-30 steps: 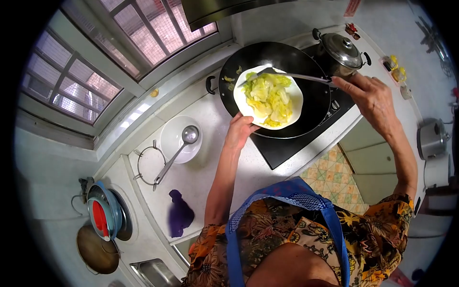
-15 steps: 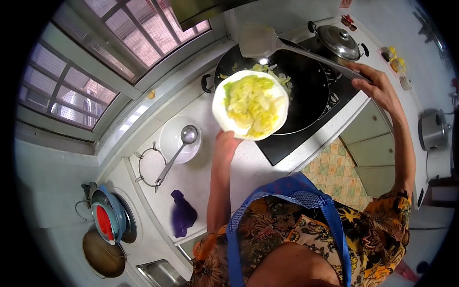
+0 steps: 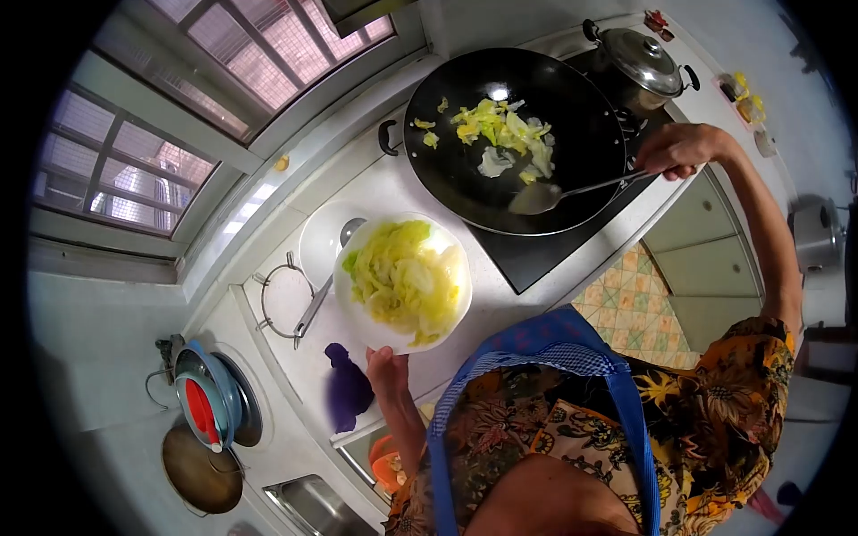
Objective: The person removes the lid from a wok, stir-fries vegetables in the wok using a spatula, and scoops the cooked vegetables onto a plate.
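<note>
My left hand (image 3: pixel 386 366) grips the near rim of a white plate (image 3: pixel 458 299) heaped with cooked cabbage (image 3: pixel 402 279). The plate is over the counter, left of the black wok (image 3: pixel 500 80), and partly hides a white bowl (image 3: pixel 320 234) and a ladle (image 3: pixel 315 311). On the right, my right hand (image 3: pixel 677 150) is closed round the handle of a metal spatula (image 3: pixel 539 198), whose blade is inside the wok near its front edge. More cabbage (image 3: pixel 509 134) lies in the wok, with small pieces at its left side.
A lidded steel pot (image 3: pixel 642 67) stands beyond the wok. A metal ring stand (image 3: pixel 286 302) and a purple cloth-like item (image 3: pixel 347 389) lie on the counter. Stacked basins (image 3: pixel 201 393), a brown pan (image 3: pixel 201 469) and a sink (image 3: pixel 317 507) are at lower left.
The plate has moved left and toward me, away from above the wok. My right hand has lowered the spatula from over the wok's far edge into its front part.
</note>
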The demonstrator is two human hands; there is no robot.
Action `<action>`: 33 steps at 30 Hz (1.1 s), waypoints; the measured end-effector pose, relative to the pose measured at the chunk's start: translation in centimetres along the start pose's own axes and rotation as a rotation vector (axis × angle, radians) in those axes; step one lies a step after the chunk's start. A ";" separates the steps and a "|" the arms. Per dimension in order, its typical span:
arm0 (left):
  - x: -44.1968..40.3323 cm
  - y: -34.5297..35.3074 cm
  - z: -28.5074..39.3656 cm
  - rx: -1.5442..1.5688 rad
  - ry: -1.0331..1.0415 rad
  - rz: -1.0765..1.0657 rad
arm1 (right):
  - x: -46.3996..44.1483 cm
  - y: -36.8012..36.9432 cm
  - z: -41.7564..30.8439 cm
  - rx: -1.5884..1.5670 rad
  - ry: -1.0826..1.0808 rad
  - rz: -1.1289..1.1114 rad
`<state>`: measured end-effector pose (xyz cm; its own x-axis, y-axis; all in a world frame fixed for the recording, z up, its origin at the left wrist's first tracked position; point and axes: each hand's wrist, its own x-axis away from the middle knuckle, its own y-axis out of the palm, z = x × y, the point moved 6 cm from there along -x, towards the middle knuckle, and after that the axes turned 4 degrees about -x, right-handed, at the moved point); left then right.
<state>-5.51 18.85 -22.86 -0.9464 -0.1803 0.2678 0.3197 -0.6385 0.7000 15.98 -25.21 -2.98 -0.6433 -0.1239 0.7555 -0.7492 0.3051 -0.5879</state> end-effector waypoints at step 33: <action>-1.7 4.0 -1.9 0.023 -0.112 -0.108 | -3.6 -3.6 -6.7 0.407 -0.196 0.404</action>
<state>-2.72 15.16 -21.73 -0.9650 -0.0259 0.2611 0.2181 -0.6323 0.7433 22.02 -19.48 -1.66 -0.8775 -0.2568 0.4050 -0.4150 -0.0163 -0.9097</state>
